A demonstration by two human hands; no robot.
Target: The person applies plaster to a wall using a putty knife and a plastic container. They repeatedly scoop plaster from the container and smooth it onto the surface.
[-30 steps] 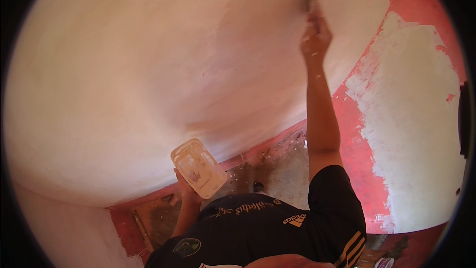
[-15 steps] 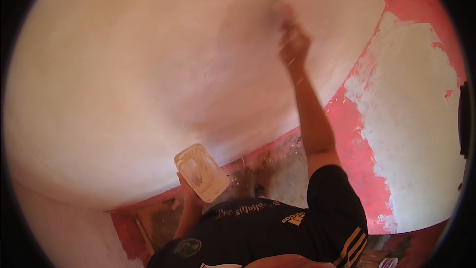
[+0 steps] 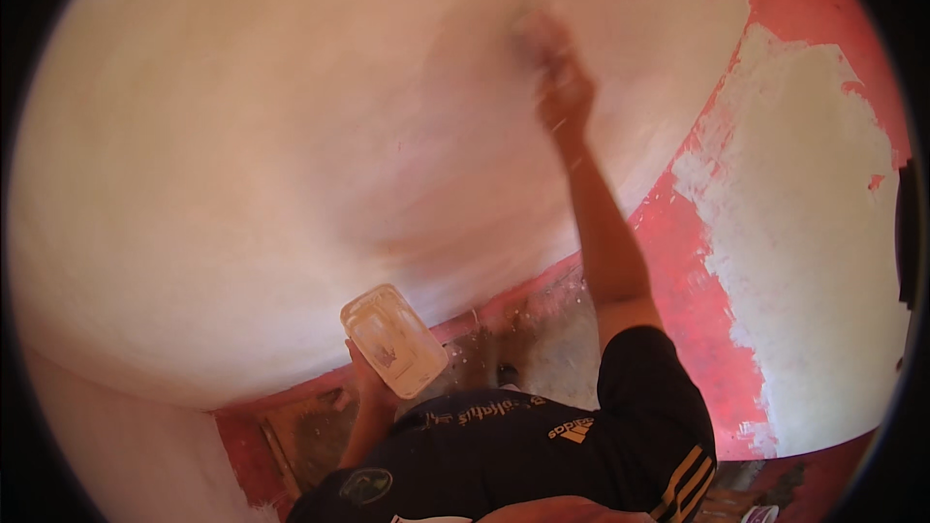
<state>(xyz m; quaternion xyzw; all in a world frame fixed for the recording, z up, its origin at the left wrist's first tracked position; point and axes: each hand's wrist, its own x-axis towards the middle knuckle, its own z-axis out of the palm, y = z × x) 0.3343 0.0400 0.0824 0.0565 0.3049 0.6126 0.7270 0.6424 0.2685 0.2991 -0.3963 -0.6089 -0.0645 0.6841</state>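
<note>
My left hand (image 3: 368, 376) grips a rectangular plastic tub (image 3: 395, 341) by its side, low in front of my body. Whitish smears coat the inside of this pale, tilted tub, and a darker patch shows at its bottom. Up against the large off-white wall (image 3: 242, 136), my right hand (image 3: 564, 87) is raised at the end of a stretched arm. Its fingers look closed, but motion smears them and whatever they hold at the wall, so its kind does not show.
To the right, a red wall (image 3: 693, 271) carries a big ragged-edged white patch (image 3: 804, 223). A red band runs along the foot of the off-white wall, above a stained, spattered floor (image 3: 567, 339). A small white and purple container (image 3: 760, 514) stands at the lower right.
My right hand has shifted slightly left and a little down along the wall. The left hand and tub have barely moved.
</note>
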